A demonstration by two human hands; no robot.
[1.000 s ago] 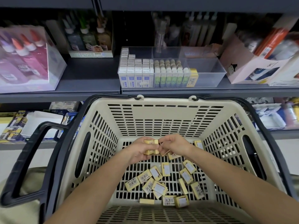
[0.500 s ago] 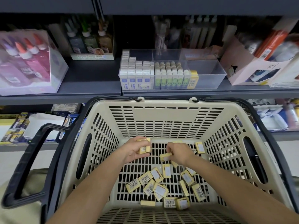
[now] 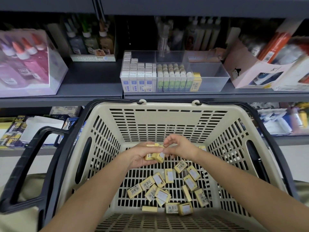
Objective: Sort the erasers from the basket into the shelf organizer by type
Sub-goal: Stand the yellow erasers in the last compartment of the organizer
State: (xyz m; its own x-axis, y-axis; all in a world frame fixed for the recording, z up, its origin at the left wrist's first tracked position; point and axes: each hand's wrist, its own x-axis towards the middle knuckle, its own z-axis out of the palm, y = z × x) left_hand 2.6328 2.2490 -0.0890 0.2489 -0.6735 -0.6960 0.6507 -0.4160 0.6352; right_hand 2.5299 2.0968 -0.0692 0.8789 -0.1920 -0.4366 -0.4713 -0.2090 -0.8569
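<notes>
Small yellow rectangular erasers (image 3: 168,186) with white barcode labels are lying scattered across the slotted floor of the beige plastic shopping basket (image 3: 167,124), some flat, some on edge, several touching or overlapping one another. In the head view, the left hand (image 3: 142,158) is reaching into the basket and cupping a small bunch of the same yellow erasers (image 3: 154,155) between curled fingers and palm, holding them above the loose ones. The right hand (image 3: 180,147) is meeting it from the other side, its fingertips (image 3: 164,145) pinched together and touching the top of the held bunch. The basket's black handle (image 3: 28,166) is hanging folded out to the left side. Above the basket, on the dark grey metal shelf (image 3: 90,92), a clear plastic divided organizer (image 3: 222,81) is sitting with white and blue boxed erasers (image 3: 137,77) filling its left section, green-sleeved round-topped erasers (image 3: 173,77) standing in rows beside them, and a yellow eraser (image 3: 197,82) standing upright just right of those.
</notes>
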